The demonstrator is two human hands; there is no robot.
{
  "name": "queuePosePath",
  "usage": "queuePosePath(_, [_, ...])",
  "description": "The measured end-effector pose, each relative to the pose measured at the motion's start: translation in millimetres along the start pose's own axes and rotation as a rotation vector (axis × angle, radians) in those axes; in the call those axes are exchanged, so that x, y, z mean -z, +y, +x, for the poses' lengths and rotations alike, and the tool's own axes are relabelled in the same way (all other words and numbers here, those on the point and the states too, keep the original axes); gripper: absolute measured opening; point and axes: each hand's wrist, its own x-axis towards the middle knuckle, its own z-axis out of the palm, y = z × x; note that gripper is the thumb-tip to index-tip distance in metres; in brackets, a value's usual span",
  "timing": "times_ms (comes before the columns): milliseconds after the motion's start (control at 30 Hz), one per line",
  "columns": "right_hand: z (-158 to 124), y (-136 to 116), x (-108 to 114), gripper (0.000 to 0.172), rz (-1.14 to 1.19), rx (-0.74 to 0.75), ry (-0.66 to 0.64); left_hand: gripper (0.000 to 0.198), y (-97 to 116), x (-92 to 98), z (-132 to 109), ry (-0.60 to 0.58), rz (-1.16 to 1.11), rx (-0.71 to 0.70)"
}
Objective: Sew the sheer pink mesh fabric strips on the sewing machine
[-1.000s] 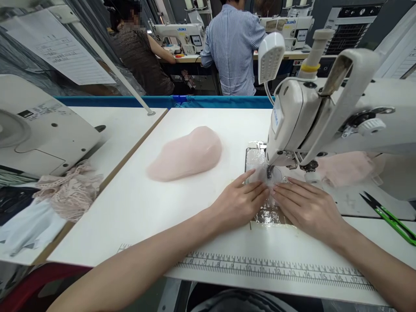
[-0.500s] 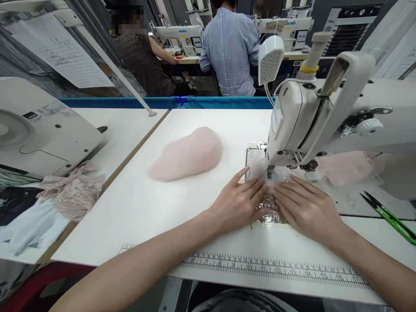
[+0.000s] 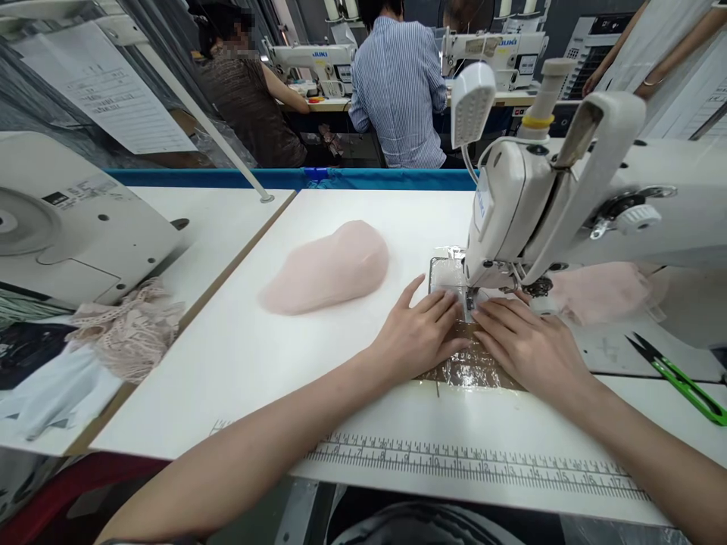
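Two bare hands are lying flat, fingers spread, on a sheer fabric piece (image 3: 454,281) at the needle of the sewing machine (image 3: 545,204). Nearest, a printed ruler (image 3: 482,465) is running along the table edge (image 3: 250,356). Left hand (image 3: 420,337) and right hand (image 3: 525,344) are pressing side by side, gripping nothing. Green snips (image 3: 675,378) are lying right; a pink pile (image 3: 329,266) is resting farther left.
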Motion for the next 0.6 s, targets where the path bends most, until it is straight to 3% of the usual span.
queuePosePath(400, [-2.0, 2.7, -0.6, 0.025, -0.019, 0.006, -0.005, 0.054, -1.5, -4.0, 0.8, -0.014, -0.026, 0.042])
queuePosePath(600, [-2.2, 5.2, 1.2, 0.026, -0.019, 0.012, -0.012, 0.056, -1.5, -2.9, 1.6, -0.101, -0.033, 0.082])
